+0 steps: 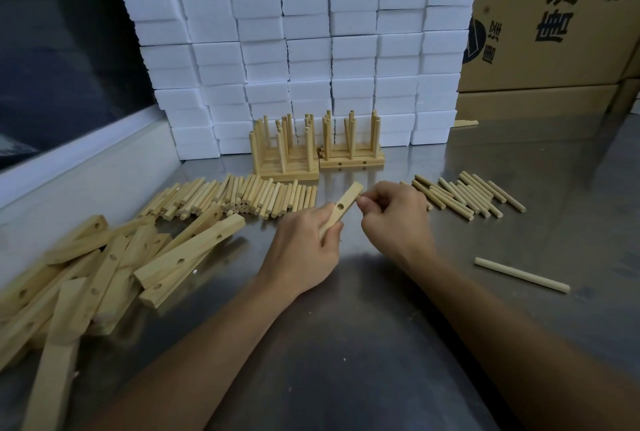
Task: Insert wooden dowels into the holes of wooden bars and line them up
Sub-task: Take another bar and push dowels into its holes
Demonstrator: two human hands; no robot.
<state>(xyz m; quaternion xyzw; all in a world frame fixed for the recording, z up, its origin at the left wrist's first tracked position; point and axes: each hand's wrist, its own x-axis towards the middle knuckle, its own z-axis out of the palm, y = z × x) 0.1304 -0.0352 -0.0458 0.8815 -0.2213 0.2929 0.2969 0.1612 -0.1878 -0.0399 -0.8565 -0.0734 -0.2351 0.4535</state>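
Left hand (304,243) grips pale flat wooden bar with round hole (341,209), lifted above steel desk (363,309), long axis pointing up-right toward right hand (394,214). Right hand fingers curled at bar's far end; dowel inside not visible. Loose pale wooden dowels (464,196) lie just right, nearer right hand.

Both hands close together mid-frame, left (304,243) curled in a grip, right (394,212) seemingly pinching, forearms extended.
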